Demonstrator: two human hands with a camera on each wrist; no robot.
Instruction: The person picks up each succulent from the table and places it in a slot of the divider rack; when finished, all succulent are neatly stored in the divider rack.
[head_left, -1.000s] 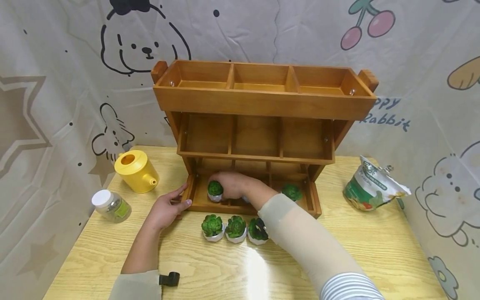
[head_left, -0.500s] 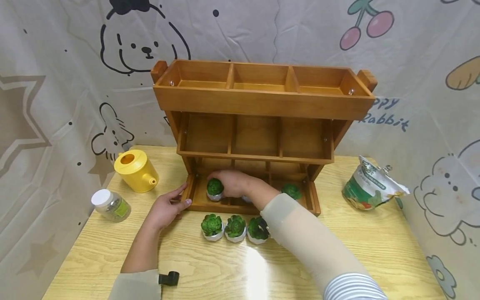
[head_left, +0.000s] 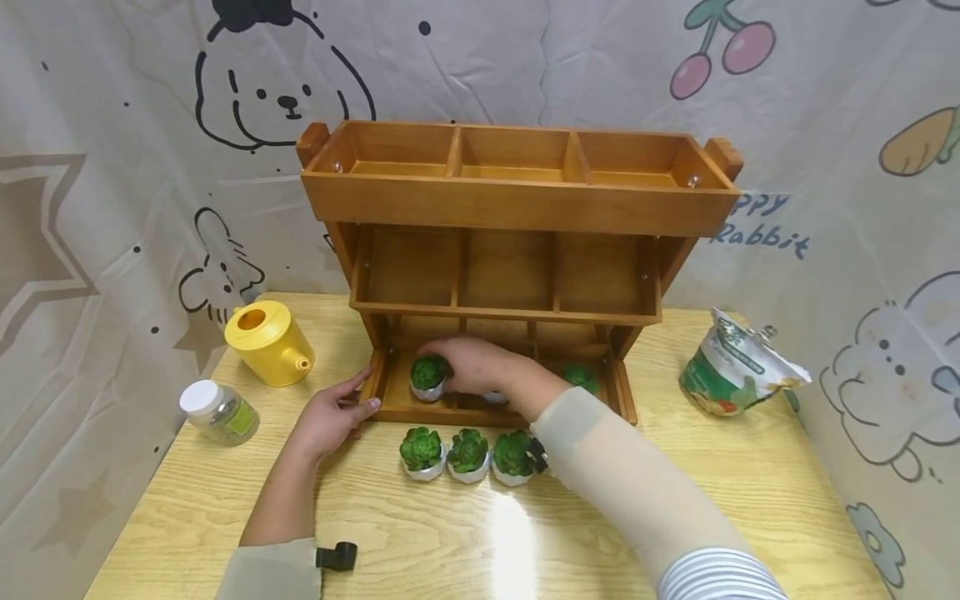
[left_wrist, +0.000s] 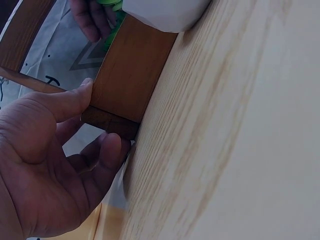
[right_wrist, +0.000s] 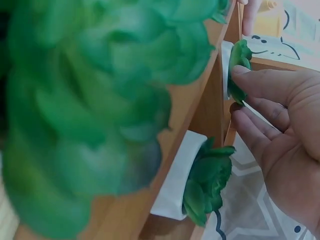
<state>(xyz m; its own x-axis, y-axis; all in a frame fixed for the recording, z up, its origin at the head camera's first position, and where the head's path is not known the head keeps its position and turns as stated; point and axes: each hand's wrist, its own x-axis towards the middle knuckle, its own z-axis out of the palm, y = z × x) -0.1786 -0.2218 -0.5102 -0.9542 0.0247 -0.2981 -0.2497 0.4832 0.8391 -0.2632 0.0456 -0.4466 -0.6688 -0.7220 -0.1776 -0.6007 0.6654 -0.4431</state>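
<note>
My right hand [head_left: 476, 367] reaches into the bottom tray of a brown wooden shelf [head_left: 517, 204]. Thumb and fingertips pinch a small potted succulent [head_left: 427, 373] in the left compartment; the right wrist view shows the thumb on its green leaves [right_wrist: 240, 60]. Another succulent [right_wrist: 207, 180] in a white pot stands in the middle compartment, mostly behind the hand in the head view. A third succulent [head_left: 580, 379] sits in the right compartment. My left hand [head_left: 333, 421] grips the tray's front left corner [left_wrist: 115, 112] between thumb and curled fingers.
Three potted succulents [head_left: 468, 454] line up on the table before the shelf. A yellow watering can [head_left: 270, 342] and a white-lidded jar [head_left: 220, 412] stand left. A clipped green-and-white bag [head_left: 738, 367] is at right. Two upper tiers have three compartments each.
My right forearm has shifted slightly rightward, showing more of the rightmost front succulent. The head view has turned slightly. My left hand keeps its place on the tray corner.
</note>
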